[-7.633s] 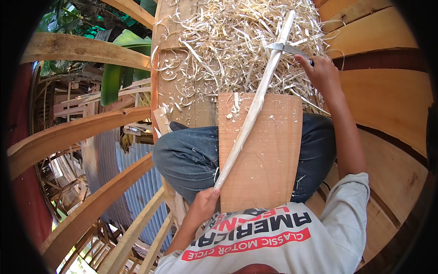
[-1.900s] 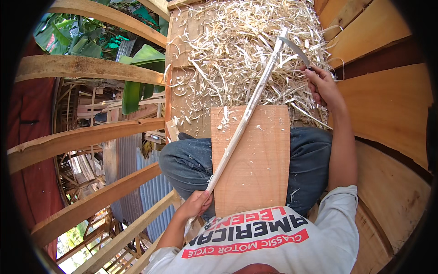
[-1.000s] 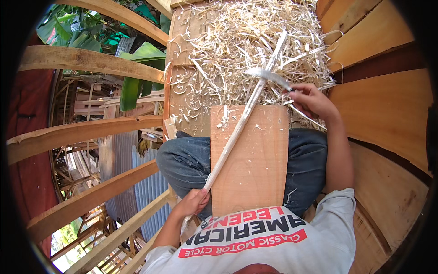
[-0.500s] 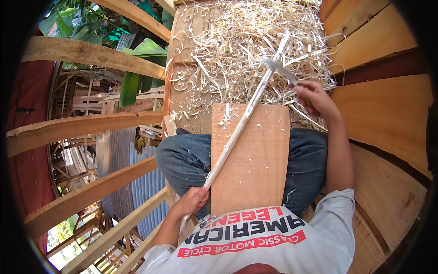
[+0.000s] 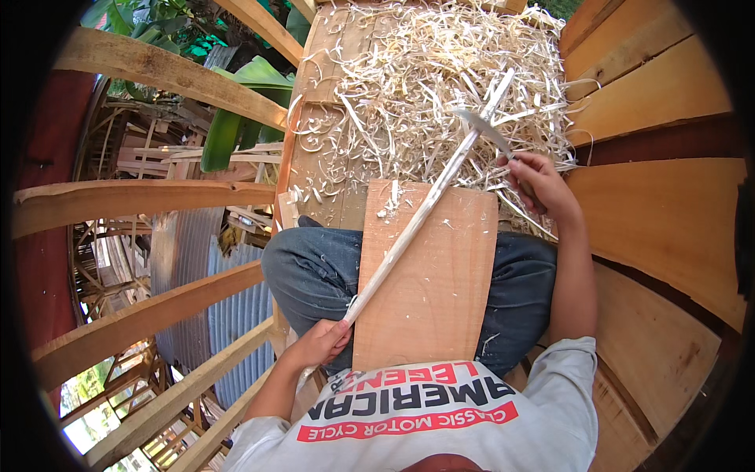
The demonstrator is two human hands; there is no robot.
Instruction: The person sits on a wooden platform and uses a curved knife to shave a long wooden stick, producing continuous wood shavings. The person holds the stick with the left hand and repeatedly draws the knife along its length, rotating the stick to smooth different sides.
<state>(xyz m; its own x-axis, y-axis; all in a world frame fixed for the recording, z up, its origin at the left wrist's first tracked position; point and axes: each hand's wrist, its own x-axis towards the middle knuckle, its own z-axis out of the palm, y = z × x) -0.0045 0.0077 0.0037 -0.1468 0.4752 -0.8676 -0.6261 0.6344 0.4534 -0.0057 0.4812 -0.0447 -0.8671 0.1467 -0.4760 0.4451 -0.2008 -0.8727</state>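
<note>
A long pale stick [image 5: 417,223] slants across a flat wooden board [image 5: 440,283] that rests on my lap. My left hand [image 5: 324,341] is closed around the stick's near end, by my left thigh. In my right hand [image 5: 541,186] is a knife [image 5: 489,130] with a curved blade, its handle mostly hidden by the fingers. The blade crosses the stick close to its far end; whether the edge bites into the wood cannot be told. A few small chips lie on the board.
Curled wood shavings [image 5: 440,63] are heaped on the plank floor [image 5: 318,153] ahead. Wooden slats [image 5: 157,71] with gaps run along the left, with corrugated metal sheets [image 5: 236,315] beyond. Wide wooden boards [image 5: 653,220] wall the right side. My legs [image 5: 311,271] are crossed under the board.
My right hand and the knife have come slightly nearer to me, and the blade is turned differently across the stick. My left hand still grips the near end. The whole view has shifted a little.
</note>
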